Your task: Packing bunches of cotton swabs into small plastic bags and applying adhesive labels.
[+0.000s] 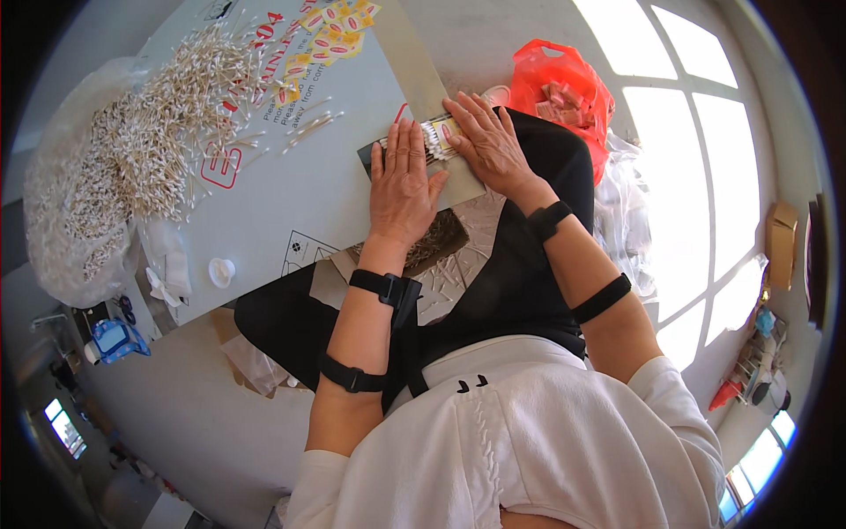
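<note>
At the table's right edge, a small clear packet of cotton swabs (434, 139) with a yellow card in it lies between my hands. My left hand (404, 187) rests flat over its left end, fingers stretched out and side by side. Over the right end lies my right hand (493, 145), its fingers also straight and flat, touching the packet. Parts of the packet are hidden beneath both hands. A few loose cotton swabs (313, 126) lie on the sheet left of the packet.
A big heap of loose cotton swabs (167, 123) spills from a clear bag on the table (326, 194). Yellow cards (339, 35) lie at the far side, a white round lid (221, 271) nearer. Below is an open box (441, 242). A red plastic bag (564, 97) stands right.
</note>
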Action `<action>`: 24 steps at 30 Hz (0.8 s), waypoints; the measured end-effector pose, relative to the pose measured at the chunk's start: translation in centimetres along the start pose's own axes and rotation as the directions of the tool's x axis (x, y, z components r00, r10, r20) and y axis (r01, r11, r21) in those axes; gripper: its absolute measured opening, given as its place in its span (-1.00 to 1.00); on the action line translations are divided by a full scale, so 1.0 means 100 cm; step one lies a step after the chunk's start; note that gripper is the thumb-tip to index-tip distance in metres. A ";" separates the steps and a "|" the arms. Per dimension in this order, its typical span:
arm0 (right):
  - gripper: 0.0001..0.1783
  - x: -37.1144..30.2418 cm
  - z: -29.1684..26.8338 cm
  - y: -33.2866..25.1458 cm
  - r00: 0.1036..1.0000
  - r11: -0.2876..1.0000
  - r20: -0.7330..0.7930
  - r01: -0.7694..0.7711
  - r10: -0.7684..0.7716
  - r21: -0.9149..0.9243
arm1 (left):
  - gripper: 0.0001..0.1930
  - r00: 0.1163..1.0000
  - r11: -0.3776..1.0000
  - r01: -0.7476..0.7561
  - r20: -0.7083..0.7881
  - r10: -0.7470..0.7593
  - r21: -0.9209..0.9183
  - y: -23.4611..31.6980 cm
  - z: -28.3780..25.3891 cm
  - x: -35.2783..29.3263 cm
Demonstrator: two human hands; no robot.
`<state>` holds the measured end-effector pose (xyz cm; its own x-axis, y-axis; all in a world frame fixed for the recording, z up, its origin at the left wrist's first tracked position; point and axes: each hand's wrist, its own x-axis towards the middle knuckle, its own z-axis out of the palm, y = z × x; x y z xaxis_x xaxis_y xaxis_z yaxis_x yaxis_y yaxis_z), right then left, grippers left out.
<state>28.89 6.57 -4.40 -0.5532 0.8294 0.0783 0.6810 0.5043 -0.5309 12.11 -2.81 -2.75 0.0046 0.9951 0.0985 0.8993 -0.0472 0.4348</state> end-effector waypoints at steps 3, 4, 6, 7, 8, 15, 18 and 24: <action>-0.36 0.000 -0.001 -0.002 1.000 1.000 -0.007 -0.004 0.003 -0.012 | -0.20 1.000 0.998 -0.008 -0.018 0.007 -0.064 -0.003 -0.001 0.000; -0.36 0.000 -0.001 -0.004 1.000 1.000 -0.010 -0.006 0.005 -0.018 | -0.20 0.999 0.995 -0.017 -0.032 0.013 -0.100 -0.005 -0.001 0.000; -0.36 0.000 0.000 -0.005 1.000 1.000 -0.015 -0.014 0.014 -0.008 | -0.21 0.999 0.990 -0.029 -0.022 0.026 -0.137 -0.003 -0.002 0.004; -0.37 0.000 0.000 -0.006 1.000 1.000 -0.021 -0.021 0.021 0.001 | -0.21 0.999 0.984 -0.040 -0.014 0.038 -0.174 -0.002 -0.003 0.006; -0.37 0.000 0.001 -0.006 1.000 1.000 -0.021 -0.023 0.023 0.003 | -0.21 0.999 0.984 -0.040 -0.012 0.039 -0.173 -0.001 -0.002 0.006; -0.41 0.001 0.001 -0.004 0.996 0.999 -0.083 -0.044 0.045 0.016 | -0.29 0.993 0.974 -0.042 -0.114 0.017 -0.222 -0.003 -0.002 0.011; -0.43 0.001 0.004 -0.001 0.995 0.996 -0.097 -0.031 0.039 0.080 | -0.32 0.990 0.963 -0.039 -0.142 0.000 -0.266 -0.005 0.000 0.015; -0.46 0.002 0.008 -0.003 0.992 0.993 -0.128 0.002 0.013 0.118 | -0.34 0.979 0.931 -0.070 -0.202 -0.004 -0.358 -0.007 -0.003 0.024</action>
<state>28.24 6.39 -4.91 -0.4783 0.8598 0.1791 0.6185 0.4745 -0.6263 11.37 -0.44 -2.54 -0.0876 0.9574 0.2752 0.6805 -0.1442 0.7184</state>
